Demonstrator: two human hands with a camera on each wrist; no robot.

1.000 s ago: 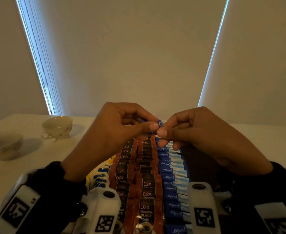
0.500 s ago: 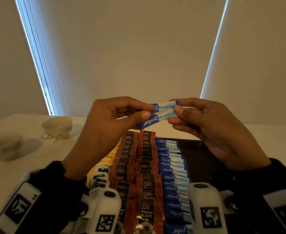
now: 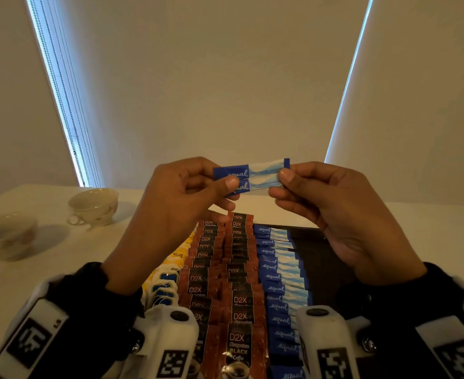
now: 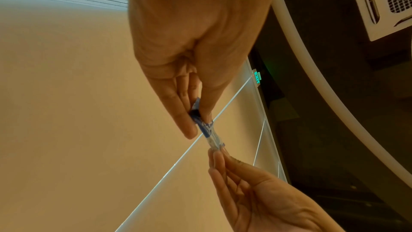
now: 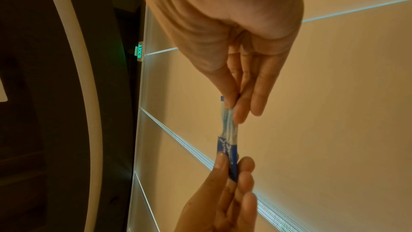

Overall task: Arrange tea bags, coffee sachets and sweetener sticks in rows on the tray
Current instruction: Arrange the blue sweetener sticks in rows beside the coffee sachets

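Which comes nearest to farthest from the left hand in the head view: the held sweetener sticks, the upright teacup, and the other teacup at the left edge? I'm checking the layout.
1. Sweetener sticks: pinched in the left hand itself, right hand on the other end.
2. Upright teacup: on the table, left of that hand.
3. Teacup at the left edge: farthest left.

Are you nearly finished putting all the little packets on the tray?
Nearly, it seems. Done: a yellow tea bag row, two brown D2X coffee sachet rows and a blue Equal sweetener stick row lie on the dark tray. In hand: the left hand and right hand pinch two blue sweetener sticks above it. Left: laying those two down; no other loose packets show.
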